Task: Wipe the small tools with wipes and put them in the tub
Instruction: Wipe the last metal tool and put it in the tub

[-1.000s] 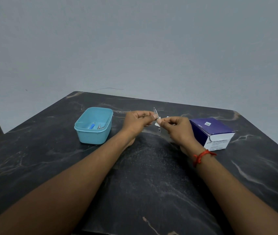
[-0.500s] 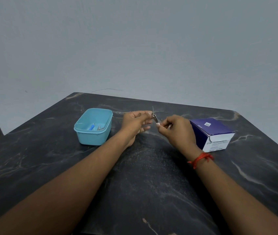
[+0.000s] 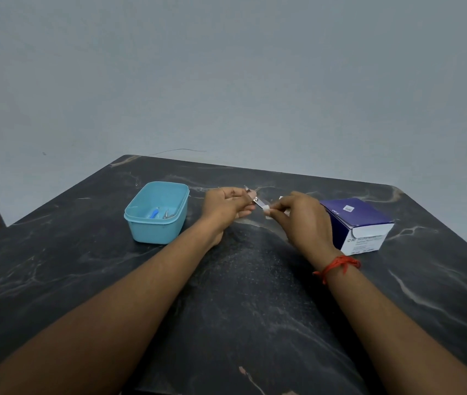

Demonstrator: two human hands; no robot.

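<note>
Curled left hand (image 3: 226,206) fingers pinch a small metal tool (image 3: 258,202) above the tabletop (image 3: 241,295), toward its far edge; the right hand (image 3: 300,215) pinches a white wipe (image 3: 267,208) against the tool's end. Left of them stands the light-blue tub (image 3: 155,232), holding a blue-handled tool (image 3: 154,213) and a metal one (image 3: 166,214).

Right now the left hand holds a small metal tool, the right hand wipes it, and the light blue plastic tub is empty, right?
Not empty: the head view shows the light blue plastic tub holding a blue-handled tool and a thin metal tool. The rest is right.
</note>
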